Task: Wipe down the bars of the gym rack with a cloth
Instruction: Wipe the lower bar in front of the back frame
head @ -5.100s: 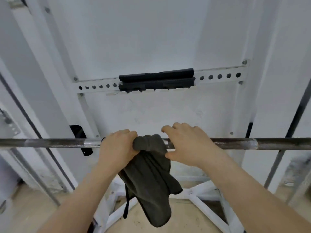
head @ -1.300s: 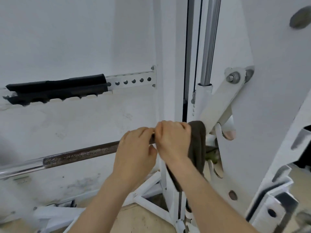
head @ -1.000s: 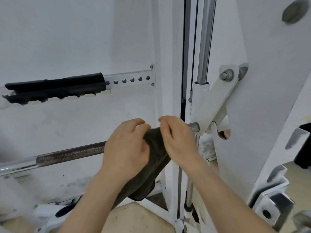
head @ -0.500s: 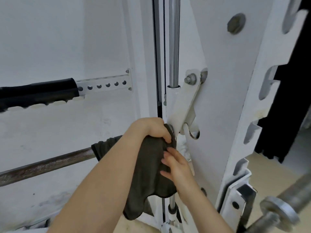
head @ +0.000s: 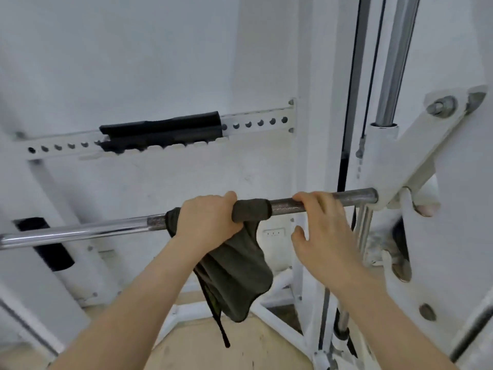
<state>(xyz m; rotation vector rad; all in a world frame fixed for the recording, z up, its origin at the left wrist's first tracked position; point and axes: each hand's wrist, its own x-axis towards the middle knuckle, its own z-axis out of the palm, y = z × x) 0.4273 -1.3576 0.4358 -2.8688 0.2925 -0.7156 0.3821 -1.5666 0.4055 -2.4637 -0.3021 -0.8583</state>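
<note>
Bar (head: 80,232) runs level, chrome at left. Left hand (head: 208,222): fingers curled over it, gripping the dark cloth (head: 234,273) wrapped round it, loose end hanging below the knuckles. Right hand (head: 325,231), just right of the cloth: fingers hooked over bare knurled steel, thumb apart beneath. White bracket (head: 416,153) beyond the fingertips.

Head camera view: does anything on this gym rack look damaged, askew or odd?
The black pad on the perforated white rail looks ragged along its lower edge. The horizontal steel bar turns dull and dark near the dark grey cloth; rust or knurling, I cannot tell.
</note>
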